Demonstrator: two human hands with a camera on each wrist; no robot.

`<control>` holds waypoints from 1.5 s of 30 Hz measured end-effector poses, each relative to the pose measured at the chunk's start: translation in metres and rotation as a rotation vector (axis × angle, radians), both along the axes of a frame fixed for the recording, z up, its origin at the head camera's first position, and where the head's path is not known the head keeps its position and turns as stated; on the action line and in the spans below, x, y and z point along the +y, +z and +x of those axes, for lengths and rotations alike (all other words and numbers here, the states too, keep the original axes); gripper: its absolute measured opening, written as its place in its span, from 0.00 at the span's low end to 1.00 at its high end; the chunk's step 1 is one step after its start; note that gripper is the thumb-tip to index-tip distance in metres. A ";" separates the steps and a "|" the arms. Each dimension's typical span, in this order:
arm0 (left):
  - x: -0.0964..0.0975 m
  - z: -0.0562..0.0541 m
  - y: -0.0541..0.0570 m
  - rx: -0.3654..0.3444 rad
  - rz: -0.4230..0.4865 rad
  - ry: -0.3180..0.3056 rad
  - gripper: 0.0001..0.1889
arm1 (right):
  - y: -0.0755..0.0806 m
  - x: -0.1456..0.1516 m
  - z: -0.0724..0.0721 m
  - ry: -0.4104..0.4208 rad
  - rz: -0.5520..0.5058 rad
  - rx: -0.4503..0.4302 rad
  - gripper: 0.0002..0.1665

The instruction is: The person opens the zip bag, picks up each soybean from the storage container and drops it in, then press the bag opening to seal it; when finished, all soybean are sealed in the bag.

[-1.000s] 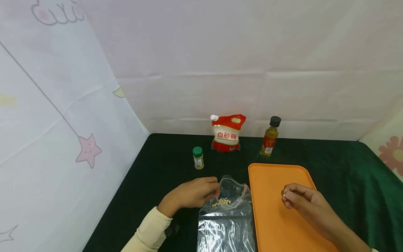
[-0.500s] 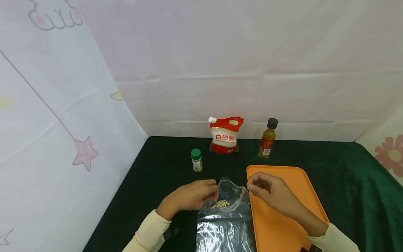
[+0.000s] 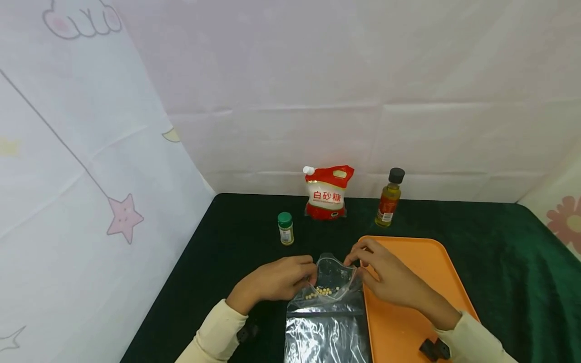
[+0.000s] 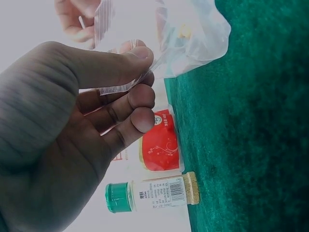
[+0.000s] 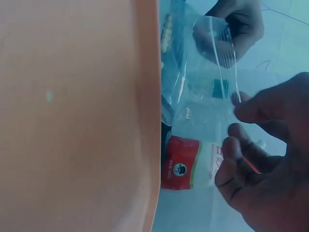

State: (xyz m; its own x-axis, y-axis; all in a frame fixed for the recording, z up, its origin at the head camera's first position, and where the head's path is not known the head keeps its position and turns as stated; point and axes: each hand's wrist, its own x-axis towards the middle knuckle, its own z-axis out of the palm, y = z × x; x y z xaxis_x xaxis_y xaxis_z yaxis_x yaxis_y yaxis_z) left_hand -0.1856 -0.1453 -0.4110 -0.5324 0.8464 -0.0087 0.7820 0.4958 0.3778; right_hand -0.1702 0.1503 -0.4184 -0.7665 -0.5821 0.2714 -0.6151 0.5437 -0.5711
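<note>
A clear zip bag [image 3: 324, 333] lies on the table with its mouth held up and spread. Several small round pale-yellow beans [image 3: 323, 291] rest inside, just below the opening. At the left edge of the mouth, my left hand [image 3: 281, 277] pinches the plastic between thumb and forefinger. My right hand [image 3: 386, 275] is at the opposite edge, thumb and forefinger at the bag's rim. In the right wrist view, the right thumb and fingertip meet at the bag's edge, while the other fingers [image 5: 231, 169] stay loosely bent.
An orange tray [image 3: 408, 322] stands along the bag's right side. Behind are a green-capped seasoning jar [image 3: 285, 229], a red and white sugar pouch [image 3: 328, 194] and a black-capped oil bottle [image 3: 388, 199]. The table has a dark green cloth [image 3: 508, 262].
My right hand has moved left from over the tray, where it pinched something small, to the bag's right edge. A bean now shows apart from the others inside. My left hand has stayed put.
</note>
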 end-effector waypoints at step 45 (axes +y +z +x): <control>-0.039 -0.015 0.018 -0.229 0.234 0.267 0.09 | -0.001 0.008 -0.002 -0.243 -0.029 0.003 0.06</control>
